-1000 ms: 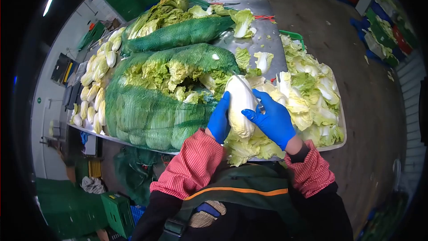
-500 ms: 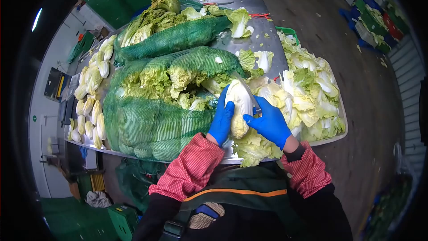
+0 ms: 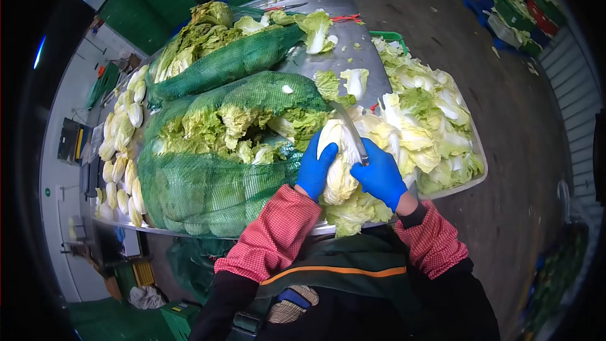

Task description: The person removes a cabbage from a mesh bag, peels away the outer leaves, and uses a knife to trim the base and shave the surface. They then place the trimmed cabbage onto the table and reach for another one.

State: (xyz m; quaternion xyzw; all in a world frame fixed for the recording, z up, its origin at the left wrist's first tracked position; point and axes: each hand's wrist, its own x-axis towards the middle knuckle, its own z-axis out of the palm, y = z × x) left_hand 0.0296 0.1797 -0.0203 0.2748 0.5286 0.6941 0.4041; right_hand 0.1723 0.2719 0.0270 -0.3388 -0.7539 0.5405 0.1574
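My left hand [image 3: 315,167], in a blue glove, is wrapped round the left side of a pale Chinese cabbage [image 3: 339,161]. In my right hand [image 3: 382,173], gloved the same way, is a knife [image 3: 351,127]; its blade points up and away along the cabbage's right side. Loose outer leaves [image 3: 356,215] lie under both hands at the table's near edge. Just left of my left hand, a green net sack [image 3: 221,189] lies torn open, with leafy cabbages [image 3: 237,126] showing through the gap.
Trimmed cabbages [image 3: 120,132] line the table's left end. Behind the open sack lies a second net sack [image 3: 233,63]. A white-rimmed tub [image 3: 481,158] heaped with leaves stands at the right. Another knife [image 3: 287,7] rests on the metal table [image 3: 363,57] at the back.
The view has shifted slightly, moving the table and sacks a little left in frame. Both hands keep hold of the cabbage and knife, and the cabbage looks slightly turned.
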